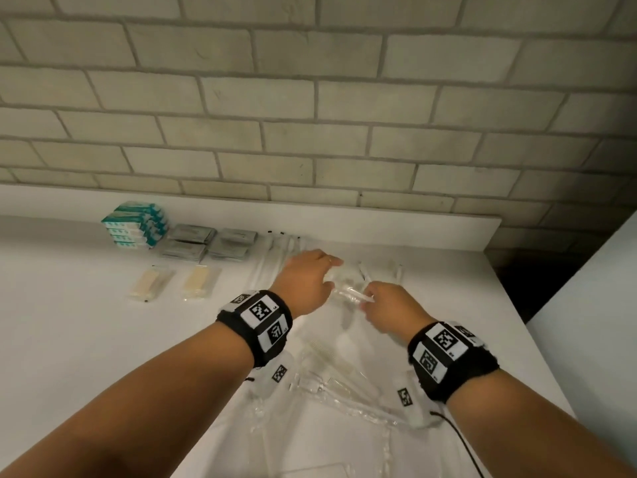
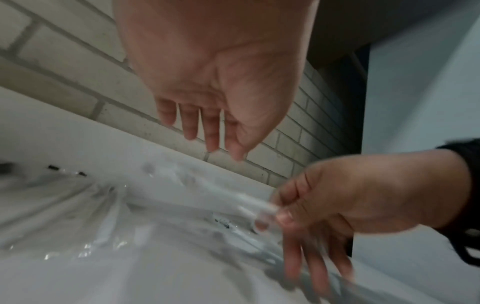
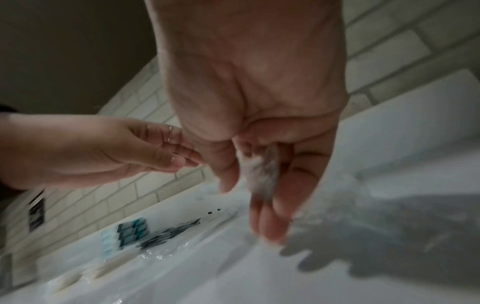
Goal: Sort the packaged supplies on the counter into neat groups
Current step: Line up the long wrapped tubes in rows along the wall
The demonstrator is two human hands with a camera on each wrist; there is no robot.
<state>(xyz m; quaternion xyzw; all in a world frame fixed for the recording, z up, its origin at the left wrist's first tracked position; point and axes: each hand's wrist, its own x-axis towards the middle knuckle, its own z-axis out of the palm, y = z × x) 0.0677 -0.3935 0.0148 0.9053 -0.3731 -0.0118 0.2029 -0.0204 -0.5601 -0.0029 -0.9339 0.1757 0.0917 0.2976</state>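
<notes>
Head view, left to right on the white desk [image 1: 69, 339]: stacked teal-and-white cardboard boxes [image 1: 136, 225], grey foil packets [image 1: 208, 243], two clear sleeves of beige sticks [image 1: 175, 282]. Left hand [image 1: 305, 281] hovers with a released grip, fingers relaxed. Right hand [image 1: 389, 310] has its grip pinching a clear plastic-wrapped white tube [image 1: 348, 294] above the desk.

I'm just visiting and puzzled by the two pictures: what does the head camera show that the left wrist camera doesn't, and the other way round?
Only the head view shows the teal-and-white boxes, grey foil sachets and beige sticks in clear wrappers lined up on the white counter.

Only the left wrist view shows the left hand from the palm side, fingers relaxed.

Both show the right hand pinching a clear plastic packet, and the brick wall.
</notes>
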